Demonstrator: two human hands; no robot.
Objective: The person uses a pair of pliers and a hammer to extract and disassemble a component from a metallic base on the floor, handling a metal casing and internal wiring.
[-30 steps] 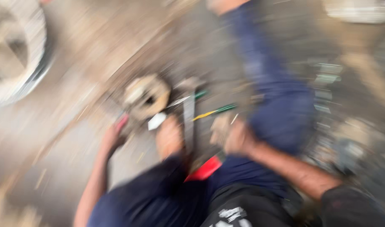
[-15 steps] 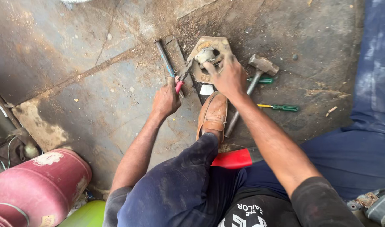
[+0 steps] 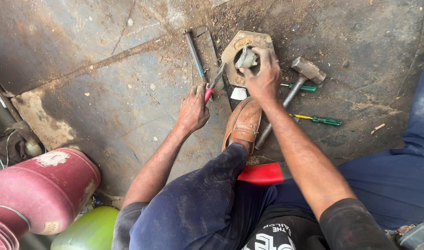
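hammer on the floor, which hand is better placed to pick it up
Probably the right hand: the hammer lies just beside it, while the left hand is across the brown shoe and already grips the red-handled pliers.

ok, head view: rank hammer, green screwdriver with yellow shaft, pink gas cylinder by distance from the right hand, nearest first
From the right hand:
1. Hammer, just to the hand's right, handle running past the wrist.
2. Green screwdriver with yellow shaft, lower right on the floor.
3. Pink gas cylinder, far off at lower left.
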